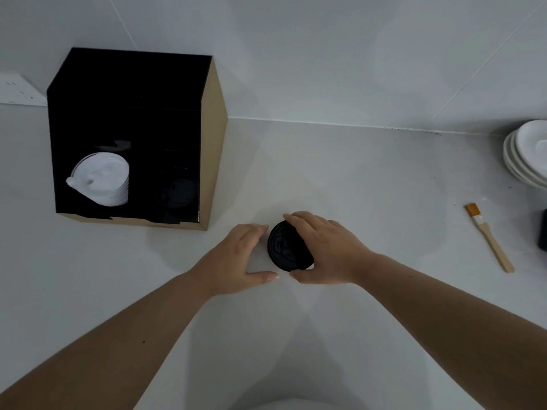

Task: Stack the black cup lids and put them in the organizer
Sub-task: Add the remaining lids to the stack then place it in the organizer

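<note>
White counter against a tiled wall, dim light.
The counter (370, 184) meets the wall (325, 54) along a straight seam; an outlet (17, 90) sits at far left, with plates (524, 155) and a brush (490, 238) at right.

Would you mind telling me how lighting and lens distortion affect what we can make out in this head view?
Head view: dim overall; the organizer interior is so dark that black lids inside barely show, while white lids stand out; wide-angle bending curves the wall edge; soft arm shadows fall on the counter.
</note>
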